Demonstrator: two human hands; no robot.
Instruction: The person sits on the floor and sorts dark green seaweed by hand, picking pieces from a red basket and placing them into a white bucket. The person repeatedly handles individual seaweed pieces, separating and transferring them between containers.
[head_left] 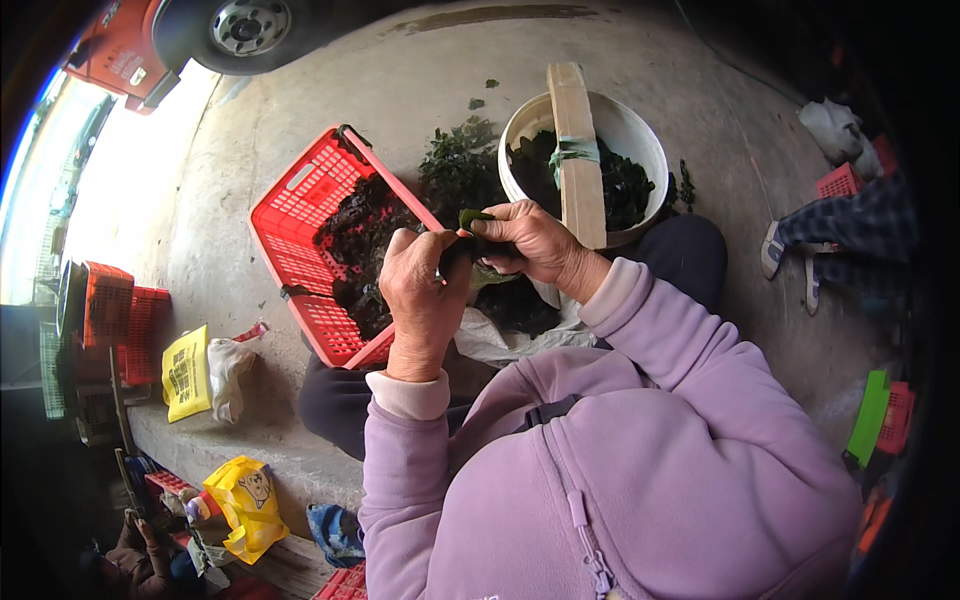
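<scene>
My left hand (418,285) and my right hand (535,245) come together above my lap, near the basket's right rim. A dark green leafy piece (476,217), which looks like seaweed, is pinched in my right hand. My left fingers close on the dark part of it between the hands; the exact grip is partly hidden. Left of them a tilted red plastic basket (287,222) contains dark, wet-looking fronds (365,240). Beyond my right hand stands a white bucket (647,140) with dark green leaves inside. A wooden board (575,120), tied with green cord, lies across it.
Loose green leaves (460,165) lie on the concrete floor between basket and bucket. A whitish plastic sheet (510,342) spreads by my legs. Yellow bags (248,505) and red crates (147,330) are at left. Another person's legs (840,225) are at right, a vehicle wheel (250,27) far left.
</scene>
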